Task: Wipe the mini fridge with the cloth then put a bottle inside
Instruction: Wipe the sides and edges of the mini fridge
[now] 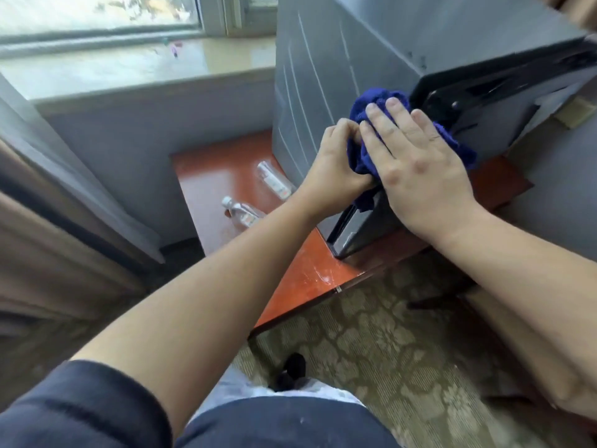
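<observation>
Standing on a red-brown table (310, 279), the grey fridge (323, 76) fills the far right of the scene, its side panel facing left and its dark front edge turned toward the near right. A blue cloth (371, 101) is bunched against that front corner, touching the fridge where the grey side meets the black trim. The right hand (416, 166) lies flat over the cloth with fingers spread and extended, pressing it onto the fridge rather than gripping. The left hand (336, 166) is clenched around the cloth's left fold, thumb and curled fingers pinching the fabric just beside the right hand, the two hands touching. Left of the fridge, two clear plastic bottles lie on their sides on the table: one bottle (274, 179) close to the fridge's side, a second bottle (242, 213) nearer and further left, white cap pointing left. Beyond the table, a pale windowsill (129, 69) runs under a window. A curtain (48, 221) hangs at the left. Patterned carpet (387, 350) covers the near floor.
</observation>
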